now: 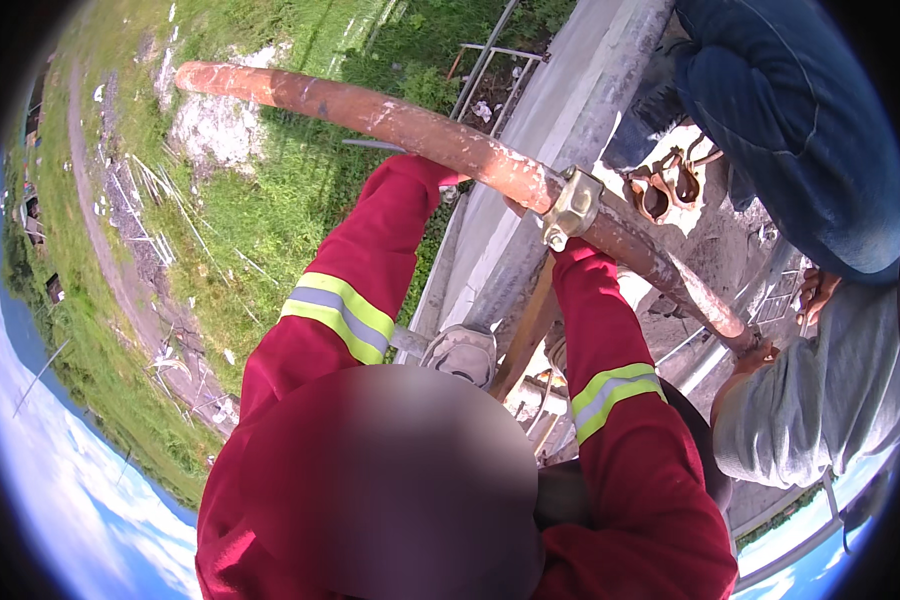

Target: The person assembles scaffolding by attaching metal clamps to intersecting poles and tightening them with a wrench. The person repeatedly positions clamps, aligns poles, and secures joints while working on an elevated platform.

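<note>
A long rusty scaffold pipe (pixel 370 112) crosses in front of me, from the upper left down to the right. A metal scaffold clamp (pixel 573 208) with a bolt sits around it near its middle. My left arm, in a red sleeve (pixel 375 245) with a reflective band, reaches to the pipe's underside left of the clamp; the hand is hidden behind the pipe. My right sleeve (pixel 605 320) ends just beneath the clamp, and that hand is hidden there too. What either hand grips does not show.
A co-worker's hand (pixel 758 358) is at the pipe's right end; their other hand (pixel 818 297) is nearby. Rusty clamps (pixel 660 190) lie beyond. My shoe (pixel 462 355) is by a concrete ledge (pixel 560 110), with grassy ground (pixel 300 200) far below on the left.
</note>
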Demonstrator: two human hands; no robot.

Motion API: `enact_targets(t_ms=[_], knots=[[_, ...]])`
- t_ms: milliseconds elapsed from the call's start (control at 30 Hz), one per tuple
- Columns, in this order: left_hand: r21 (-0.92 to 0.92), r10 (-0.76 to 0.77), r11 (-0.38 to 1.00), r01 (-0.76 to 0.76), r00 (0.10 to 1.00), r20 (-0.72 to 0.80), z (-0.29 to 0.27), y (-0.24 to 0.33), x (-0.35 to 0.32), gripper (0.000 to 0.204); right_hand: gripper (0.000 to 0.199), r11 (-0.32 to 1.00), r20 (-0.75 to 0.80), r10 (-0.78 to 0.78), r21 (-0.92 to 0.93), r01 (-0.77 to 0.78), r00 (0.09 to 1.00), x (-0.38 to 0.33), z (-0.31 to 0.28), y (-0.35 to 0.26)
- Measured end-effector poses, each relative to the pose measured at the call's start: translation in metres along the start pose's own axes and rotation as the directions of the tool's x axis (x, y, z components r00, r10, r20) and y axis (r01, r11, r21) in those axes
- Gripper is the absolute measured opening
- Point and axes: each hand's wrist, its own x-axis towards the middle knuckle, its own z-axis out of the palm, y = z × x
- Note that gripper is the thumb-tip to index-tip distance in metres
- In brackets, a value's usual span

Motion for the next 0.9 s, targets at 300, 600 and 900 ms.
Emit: enact_targets(t_ms=[300, 600, 900], knots=[[-0.655, -0.582, 0.613, 0.441, 0.813, 0.003, 0.097, 0.044, -0.047, 0.045, 0.021, 1.0, 0.004, -0.003, -0.003, 0.003, 1.0, 0.006, -0.003, -0.003], [0.578, -0.407, 0.761, 0.294, 0.91, 0.073, -0.031, 0.018, 0.017, 0.04, 0.023, 1.0, 0.022, 0.008, 0.023, -0.009, 1.0, 0.01, 0.002, -0.003], [-0.606, -0.672, 0.612, 0.507, 0.738, -0.06, 0.117, 0.032, -0.055, 0.043, 0.025, 0.999, 0.037, 0.013, 0.036, -0.015, 0.999, 0.009, -0.003, 0.004]])
